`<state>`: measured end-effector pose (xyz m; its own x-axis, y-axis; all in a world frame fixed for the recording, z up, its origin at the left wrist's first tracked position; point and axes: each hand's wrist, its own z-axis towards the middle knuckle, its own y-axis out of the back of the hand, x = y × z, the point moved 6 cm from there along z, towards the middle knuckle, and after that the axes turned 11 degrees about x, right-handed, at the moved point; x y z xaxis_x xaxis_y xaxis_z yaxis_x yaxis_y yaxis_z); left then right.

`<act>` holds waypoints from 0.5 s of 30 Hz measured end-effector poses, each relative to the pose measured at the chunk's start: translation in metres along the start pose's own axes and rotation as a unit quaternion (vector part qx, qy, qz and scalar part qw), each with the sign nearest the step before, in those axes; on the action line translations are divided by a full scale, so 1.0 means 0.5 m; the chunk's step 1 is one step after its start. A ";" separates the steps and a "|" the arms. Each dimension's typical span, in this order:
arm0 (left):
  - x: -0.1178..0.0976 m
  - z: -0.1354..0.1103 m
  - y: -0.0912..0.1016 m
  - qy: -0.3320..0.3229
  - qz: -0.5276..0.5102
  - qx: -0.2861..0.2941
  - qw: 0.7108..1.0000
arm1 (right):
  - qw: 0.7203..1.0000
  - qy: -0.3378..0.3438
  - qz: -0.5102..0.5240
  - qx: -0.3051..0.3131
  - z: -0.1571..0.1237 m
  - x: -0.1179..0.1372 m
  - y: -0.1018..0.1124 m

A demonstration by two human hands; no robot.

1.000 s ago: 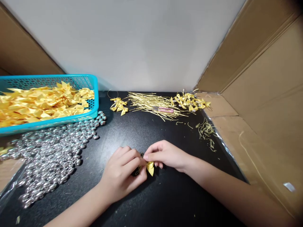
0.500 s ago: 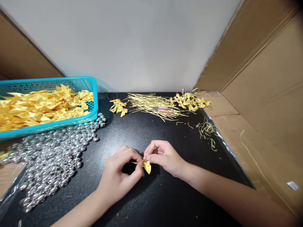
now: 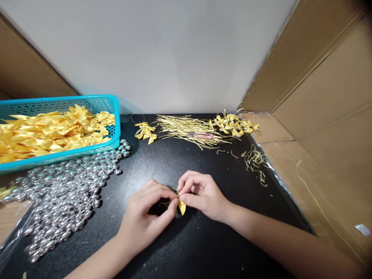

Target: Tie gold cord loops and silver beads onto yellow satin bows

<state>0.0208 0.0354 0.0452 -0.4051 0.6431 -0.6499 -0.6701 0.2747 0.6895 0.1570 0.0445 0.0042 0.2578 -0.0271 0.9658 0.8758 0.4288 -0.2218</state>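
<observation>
Over the black tabletop, my left hand [image 3: 147, 211] and my right hand [image 3: 205, 197] meet fingertip to fingertip. A yellow ribbon bow [image 3: 182, 208] hangs between them, mostly hidden by the fingers. My left thumb and forefinger are closed on the bow and a thin gold cord [image 3: 165, 203]. Thumb and fingertips of my right hand pinch the cord just above the bow. Whether a bead is at the knot I cannot tell.
A blue basket [image 3: 118, 124] of yellow bows stands left, with silver beads [image 3: 69, 193] before it. Along the back lie a few bows [image 3: 145, 131], gold cords [image 3: 180, 126], a pink-handled cutter [image 3: 203, 135] and beaded bows [image 3: 232, 124]. Cord scraps [image 3: 253, 157] lie right.
My right fingertips have shifted slightly and now pinch closer against the left fingertips. Less of the bow shows between the hands.
</observation>
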 end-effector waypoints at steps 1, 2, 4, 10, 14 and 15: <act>0.000 -0.001 0.000 -0.001 0.002 -0.001 1.000 | 1.000 0.006 -0.004 0.002 0.000 0.002 0.000; 0.001 -0.002 0.001 0.000 0.004 -0.005 1.000 | 1.000 0.013 -0.007 0.004 0.000 0.005 0.000; 0.003 -0.005 0.003 0.002 0.006 -0.014 1.000 | 1.000 0.024 -0.013 0.009 -0.001 0.009 0.001; -0.003 -0.007 0.005 -0.019 0.008 -0.019 1.000 | 0.995 0.074 -0.067 0.020 -0.004 0.032 -0.002; -0.008 -0.004 0.005 -0.027 0.012 -0.018 0.999 | 0.987 0.107 -0.120 0.009 -0.008 0.049 -0.004; -0.009 -0.004 0.005 -0.025 0.015 -0.018 0.999 | 0.985 0.114 -0.132 0.004 -0.009 0.052 -0.004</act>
<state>0.0199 0.0318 0.0491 -0.3935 0.6858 -0.6122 -0.6806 0.2303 0.6955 0.1639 0.0387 0.0293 0.1071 -0.3411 0.9339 0.9217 0.3863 0.0354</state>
